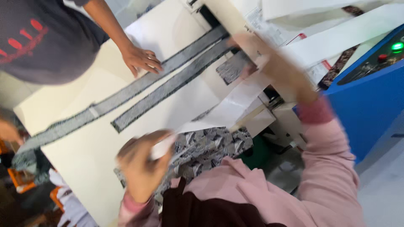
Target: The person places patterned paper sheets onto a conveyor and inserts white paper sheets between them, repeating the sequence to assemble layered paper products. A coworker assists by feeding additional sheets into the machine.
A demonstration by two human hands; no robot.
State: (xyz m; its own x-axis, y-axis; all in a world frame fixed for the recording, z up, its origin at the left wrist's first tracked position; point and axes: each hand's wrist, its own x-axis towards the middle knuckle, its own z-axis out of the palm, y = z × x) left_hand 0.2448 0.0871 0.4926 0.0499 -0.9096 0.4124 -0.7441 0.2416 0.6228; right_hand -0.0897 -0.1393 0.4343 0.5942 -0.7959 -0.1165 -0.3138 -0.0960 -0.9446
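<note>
My left hand (143, 168), in a pink sleeve, pinches the near end of a white sheet (229, 105) that rises toward my right hand (273, 63). My right hand is blurred by motion at the far end of that sheet, beside a small grey patterned piece (233, 67); its grip is unclear. Two long grey patterned fabric strips (168, 84) lie along the white table (84, 155). A co-worker's hand (141, 59) presses flat on the upper strip.
A pile of black-and-white patterned fabric (210, 143) lies under the sheet near me. A blue machine (362, 105) with a green light stands at the right. White panels (336, 33) lean behind it. Another person's hand (8, 131) shows at the left edge.
</note>
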